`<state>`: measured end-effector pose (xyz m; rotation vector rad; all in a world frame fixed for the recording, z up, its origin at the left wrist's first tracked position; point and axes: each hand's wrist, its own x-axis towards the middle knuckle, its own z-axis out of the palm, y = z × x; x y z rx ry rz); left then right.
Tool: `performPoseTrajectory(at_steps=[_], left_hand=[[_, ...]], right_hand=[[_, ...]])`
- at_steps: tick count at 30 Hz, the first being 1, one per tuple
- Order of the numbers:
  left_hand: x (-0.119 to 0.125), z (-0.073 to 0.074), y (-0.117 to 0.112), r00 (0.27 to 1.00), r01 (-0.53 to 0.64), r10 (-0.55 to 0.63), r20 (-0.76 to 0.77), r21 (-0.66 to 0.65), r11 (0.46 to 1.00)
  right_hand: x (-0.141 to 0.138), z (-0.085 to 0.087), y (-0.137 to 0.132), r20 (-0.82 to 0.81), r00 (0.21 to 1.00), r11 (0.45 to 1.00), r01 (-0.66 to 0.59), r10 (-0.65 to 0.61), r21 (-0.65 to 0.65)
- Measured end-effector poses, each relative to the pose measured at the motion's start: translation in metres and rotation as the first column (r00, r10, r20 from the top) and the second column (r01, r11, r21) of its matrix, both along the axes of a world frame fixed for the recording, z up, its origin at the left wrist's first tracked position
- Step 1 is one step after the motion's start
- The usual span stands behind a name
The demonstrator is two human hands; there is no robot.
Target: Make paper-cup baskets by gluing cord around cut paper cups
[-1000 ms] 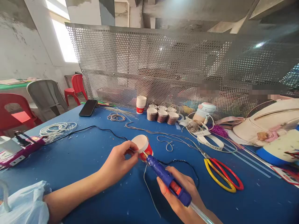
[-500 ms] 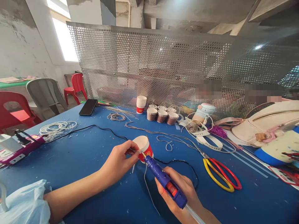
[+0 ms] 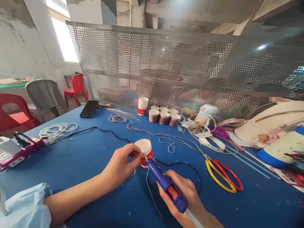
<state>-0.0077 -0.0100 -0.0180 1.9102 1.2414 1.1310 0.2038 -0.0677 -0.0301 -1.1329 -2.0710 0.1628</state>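
A red and white paper cup (image 3: 147, 148) is tilted near the middle of the blue table. My left hand (image 3: 125, 161) is closed in a pinch at the near left of its rim, where a thin grey cord (image 3: 149, 185) also seems to be caught; the other fingertips are hidden. The cord's loose length hangs down in front of the cup. My right hand (image 3: 184, 193) is wrapped round a blue glue gun (image 3: 161, 177), a clear glue stick (image 3: 193, 218) jutting from its back. The gun's nozzle points at the rim, close to my left fingertips.
Yellow and red handled scissors (image 3: 223, 175) lie to the right. Behind are cord-wrapped cups (image 3: 163, 117), a stack of paper cups (image 3: 143, 106) and a phone (image 3: 89, 108). A power strip (image 3: 22, 153) sits left; a black cable (image 3: 99, 128) crosses the table.
The glue gun has shifted slightly left and up. My left hand keeps its pinch at the cup's rim. The whole view has moved a little.
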Motion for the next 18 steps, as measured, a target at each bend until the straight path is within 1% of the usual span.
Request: performPoseTrajectory(at_steps=[6, 11, 15, 18], left_hand=[[-0.0019, -0.0019, 0.0000, 1.000, 0.000, 0.000, -0.020, 0.021, 1.000], [-0.0007, 0.0001, -0.0005, 1.000, -0.008, 0.009, -0.023, 0.033, 0.999], [-0.0007, 0.0009, -0.0008, 0.999, -0.006, 0.008, -0.040, 0.050, 0.999], [-0.0005, 0.0013, -0.0014, 0.999, -0.013, 0.015, -0.040, 0.056, 0.998]], right_hand=[[0.0010, 0.0016, -0.0011, 0.013, 0.999, 0.998, 0.041, -0.040, -0.048], [0.0012, 0.0016, -0.0025, 0.022, 1.000, 1.000, 0.013, -0.013, -0.009], [0.0011, 0.0031, -0.0021, 0.021, 0.999, 0.998, 0.049, -0.048, -0.039], [0.0007, 0.0021, -0.0024, 0.032, 0.998, 0.998, 0.047, -0.046, -0.033]])
